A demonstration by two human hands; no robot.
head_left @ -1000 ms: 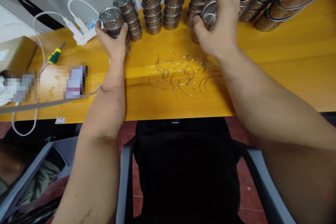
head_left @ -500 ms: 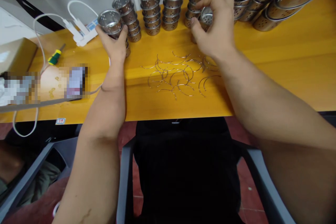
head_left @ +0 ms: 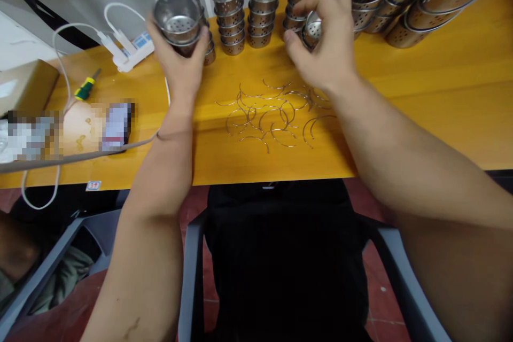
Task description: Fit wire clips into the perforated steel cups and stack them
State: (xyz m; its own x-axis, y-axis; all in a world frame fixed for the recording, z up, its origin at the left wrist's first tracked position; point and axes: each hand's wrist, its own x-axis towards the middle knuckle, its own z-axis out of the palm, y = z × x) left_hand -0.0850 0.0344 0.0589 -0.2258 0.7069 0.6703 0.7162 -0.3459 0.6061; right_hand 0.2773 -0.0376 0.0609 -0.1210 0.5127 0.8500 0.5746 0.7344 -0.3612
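left hand [head_left: 180, 67]: clamped round metal cups [head_left: 178, 33], beyond and left of wires [head_left: 287, 114] | right hand [head_left: 331, 48]: curled at second cup [head_left: 312, 29], beyond wires; cannot tell if gripping

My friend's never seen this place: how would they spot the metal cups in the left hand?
Along the far side of the long yellow-brown wooden table stands a row of silver perforated metal cup stacks. Follow it left towards the white plastic power strip, to the nested silver metal cups. Unlike the stack behind, which they partly hide, they sit in the left hand.
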